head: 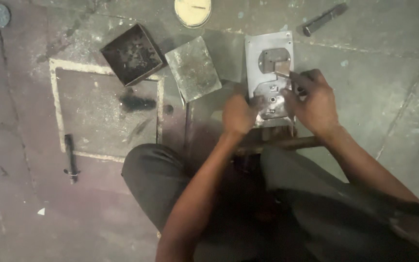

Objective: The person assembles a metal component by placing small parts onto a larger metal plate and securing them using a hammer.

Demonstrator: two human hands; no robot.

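A stained concrete floor [374, 63] with painted pale lines carries everything. On it lie an open square metal tray [133, 53], a flat grey square plate [193, 68] just beside it, a round pale lid [193, 11], a dark rod [324, 18] and a dark tool [70, 158].

I see my left hand [238, 114] and right hand [314, 99] gripping a grey metal plate [269, 63] at centre frame; a square tray [133, 53] and flat slab [193, 68] lie upper left.

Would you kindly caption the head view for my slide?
Both hands, left hand and right hand, work on a metal plate above a concrete floor.
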